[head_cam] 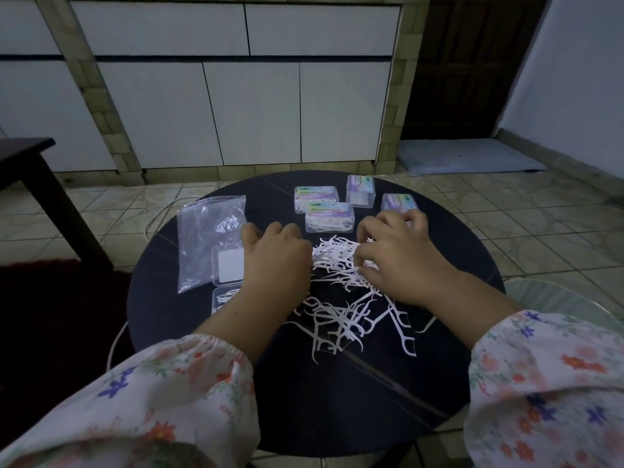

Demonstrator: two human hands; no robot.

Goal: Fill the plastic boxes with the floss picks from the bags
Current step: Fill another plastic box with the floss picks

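Note:
A heap of white floss picks (341, 298) lies spread over the middle of the round dark table (304, 400). My left hand (275, 255) and my right hand (395, 251) sit at either end of a tight bunch of picks (332, 255), fingers curled down onto it. Their fingertips are hidden. An empty clear bag (207, 238) lies at the left. Beside it an open clear box (229, 268) rests partly under my left hand, and another clear piece (223, 298) with a few picks lies below it. Several labelled boxes holding picks stand behind: (329, 216), (315, 195), (360, 190), (398, 201).
The table stands on a tiled floor with white cupboards (253, 109) behind. A dark bench (37, 177) is at the left, a grey mat (466, 157) at the back right. A white cable (158, 214) runs along the floor left of the table.

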